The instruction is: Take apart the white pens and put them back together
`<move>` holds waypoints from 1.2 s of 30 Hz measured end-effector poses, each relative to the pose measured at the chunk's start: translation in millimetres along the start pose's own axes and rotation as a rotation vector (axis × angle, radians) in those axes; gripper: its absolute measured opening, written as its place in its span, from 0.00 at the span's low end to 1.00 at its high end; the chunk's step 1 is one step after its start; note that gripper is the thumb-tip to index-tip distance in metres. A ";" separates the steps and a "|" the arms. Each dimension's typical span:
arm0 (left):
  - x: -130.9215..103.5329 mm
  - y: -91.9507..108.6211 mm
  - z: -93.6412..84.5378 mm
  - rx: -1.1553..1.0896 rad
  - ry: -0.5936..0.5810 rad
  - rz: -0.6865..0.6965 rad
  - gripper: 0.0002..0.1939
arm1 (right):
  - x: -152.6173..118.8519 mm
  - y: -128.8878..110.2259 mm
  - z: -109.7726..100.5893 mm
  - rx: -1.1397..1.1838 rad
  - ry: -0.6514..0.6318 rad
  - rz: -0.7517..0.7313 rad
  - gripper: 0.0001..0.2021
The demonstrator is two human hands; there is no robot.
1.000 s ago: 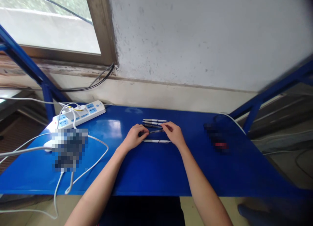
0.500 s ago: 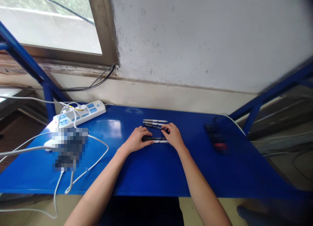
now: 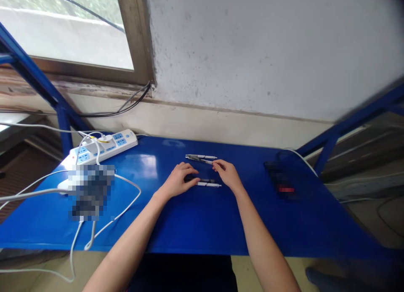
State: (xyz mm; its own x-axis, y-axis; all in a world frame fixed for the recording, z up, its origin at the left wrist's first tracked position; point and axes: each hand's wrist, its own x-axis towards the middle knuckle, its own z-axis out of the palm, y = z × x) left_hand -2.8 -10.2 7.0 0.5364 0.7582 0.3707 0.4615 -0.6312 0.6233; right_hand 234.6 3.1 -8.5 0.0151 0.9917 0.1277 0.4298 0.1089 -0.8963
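My left hand (image 3: 181, 180) rests on the blue table, its thumb and fingers around the left ends of a dark pen (image 3: 206, 181) and a white-and-black pen (image 3: 208, 184) lying side by side. Farther back, my right hand (image 3: 225, 173) pinches the right end of a pen (image 3: 205, 161) between thumb and fingertips. That pen slants beside another white-and-black pen (image 3: 206, 157) near the back of the table. The left ends of the back pens lie close together, and how many overlap there is hard to tell.
A white power strip (image 3: 121, 142) with plugs and cables lies at the back left of the blue table (image 3: 195, 233). In front of it is a blurred dark device (image 3: 91, 195) with white cables. A dark object (image 3: 280, 182) lies on the right.
My right hand has moved slightly right and closed on the right end of a back pen, which now slants. The front white pen shows farther right. My left hand has barely moved.
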 end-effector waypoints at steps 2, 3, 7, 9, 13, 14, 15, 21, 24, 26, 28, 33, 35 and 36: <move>0.8 -1.8 -0.6 -0.028 0.157 -0.066 0.11 | 0.2 -0.6 -0.9 0.093 -0.027 0.048 0.14; 1.2 -3.5 -1.1 -0.037 0.241 -0.105 0.11 | -0.1 -1.7 -1.3 0.133 -0.038 0.067 0.15; 2.4 -12.0 -2.2 -0.101 0.414 -0.229 0.12 | -2.5 -8.4 -2.9 0.242 -0.065 0.111 0.15; 2.8 -14.7 -1.2 -0.201 0.356 -0.251 0.14 | -3.6 -10.8 -3.6 0.271 -0.089 0.121 0.16; 3.5 -15.9 2.1 -0.359 0.247 -0.293 0.12 | -5.0 -12.7 -3.9 0.360 -0.148 0.167 0.17; 3.5 -15.8 2.5 -0.377 0.244 -0.309 0.12 | -5.2 -13.3 -3.8 0.387 -0.152 0.177 0.17; 3.6 -15.7 2.6 -0.391 0.244 -0.326 0.12 | -5.4 -13.9 -3.6 0.407 -0.154 0.178 0.17; 3.9 -14.0 0.5 -0.358 0.256 -0.414 0.21 | -6.1 -17.5 -2.3 0.431 -0.168 0.116 0.15; 4.6 -12.2 0.0 -0.442 0.271 -0.364 0.15 | -5.7 -16.9 -2.4 0.448 -0.142 0.138 0.15; 4.9 -11.5 -0.4 -0.484 0.264 -0.335 0.16 | -5.5 -16.4 -2.6 0.456 -0.131 0.150 0.15; 4.9 -11.3 -0.7 -0.461 0.241 -0.354 0.14 | -5.4 -16.7 -2.8 0.459 -0.134 0.148 0.14; 5.2 -9.7 -1.7 -0.483 0.248 -0.356 0.16 | -5.9 -19.4 -3.1 0.478 -0.131 0.135 0.14; 5.5 -8.5 -2.5 -0.490 0.252 -0.335 0.16 | -6.1 -20.0 -3.2 0.477 -0.124 0.135 0.14; 5.5 -7.9 -2.9 -0.476 0.245 -0.340 0.15 | -6.3 -20.3 -3.3 0.472 -0.125 0.134 0.14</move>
State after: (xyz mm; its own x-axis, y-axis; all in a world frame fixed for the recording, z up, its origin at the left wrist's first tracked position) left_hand -5.5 -0.5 6.0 0.2112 0.9547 0.2097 0.1826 -0.2493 0.9510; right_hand 228.7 -5.5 10.3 -0.0789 0.9965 -0.0275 -0.0243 -0.0295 -0.9993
